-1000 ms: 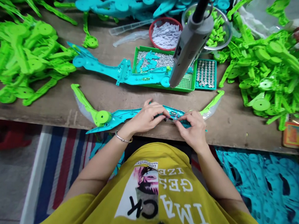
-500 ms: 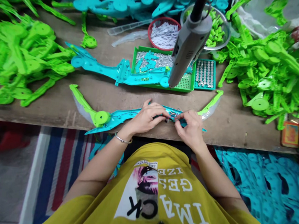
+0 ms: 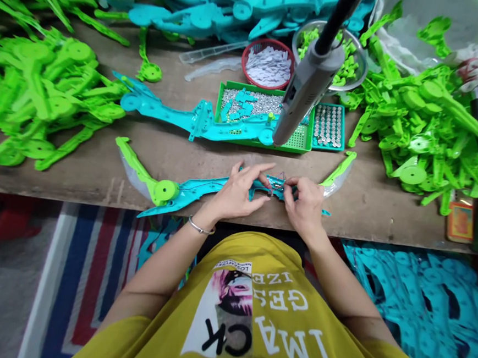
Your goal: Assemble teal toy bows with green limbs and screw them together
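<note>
A blue plastic toy bow half [image 3: 201,188] lies on the table before me, its inner side up. Green limbs [image 3: 165,191] with clear grey edges curve up from both ends. Across its middle rests my left hand [image 3: 238,193], thumb and index spread apart, other fingertips touching near the centre. My right hand [image 3: 306,203] has thumb and fingers pinched together over the bow's right-centre part; whatever lies between them is too small to make out. Thin wires and small metal parts [image 3: 277,186] show between the hands.
A grey electric screwdriver [image 3: 299,95] hangs above a green tray [image 3: 303,143] of screws and blue pieces. Another blue bow half [image 3: 161,113] leans on that tray. Green limb piles [image 3: 39,86] flank the table. A red basket [image 3: 266,86] and metal bowl [image 3: 365,73] stand behind.
My left hand's thumb and index have spread from a pinch near the centre and lifted off. My right hand stays pinched at about the same place. The view has shifted slightly.
</note>
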### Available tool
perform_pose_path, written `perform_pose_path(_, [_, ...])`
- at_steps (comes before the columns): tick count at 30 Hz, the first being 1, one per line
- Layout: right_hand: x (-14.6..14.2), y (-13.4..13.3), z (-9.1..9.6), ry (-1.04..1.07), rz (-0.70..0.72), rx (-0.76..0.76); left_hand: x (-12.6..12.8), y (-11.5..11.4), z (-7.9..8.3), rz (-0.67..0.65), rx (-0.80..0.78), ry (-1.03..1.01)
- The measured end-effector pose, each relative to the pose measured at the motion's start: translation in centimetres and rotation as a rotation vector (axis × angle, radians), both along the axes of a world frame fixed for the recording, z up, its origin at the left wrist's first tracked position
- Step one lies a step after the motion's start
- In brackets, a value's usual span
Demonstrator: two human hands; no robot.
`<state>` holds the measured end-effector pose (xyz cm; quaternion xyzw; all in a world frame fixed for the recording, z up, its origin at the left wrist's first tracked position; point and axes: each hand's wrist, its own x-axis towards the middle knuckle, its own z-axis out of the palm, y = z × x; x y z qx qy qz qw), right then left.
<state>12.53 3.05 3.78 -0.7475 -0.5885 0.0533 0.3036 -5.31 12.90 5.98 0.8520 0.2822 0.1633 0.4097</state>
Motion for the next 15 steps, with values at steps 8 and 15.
perform_pose_path(8, [-0.2, 0.3, 0.3, 0.052, 0.048, 0.002, -0.7, 0.1, -0.2, 0.140, 0.183, 0.007])
perform_pose_path(15, [0.0, -0.1, 0.4, 0.112, 0.038, -0.009, -1.4, 0.2, -1.0, 0.303, 0.307, 0.054])
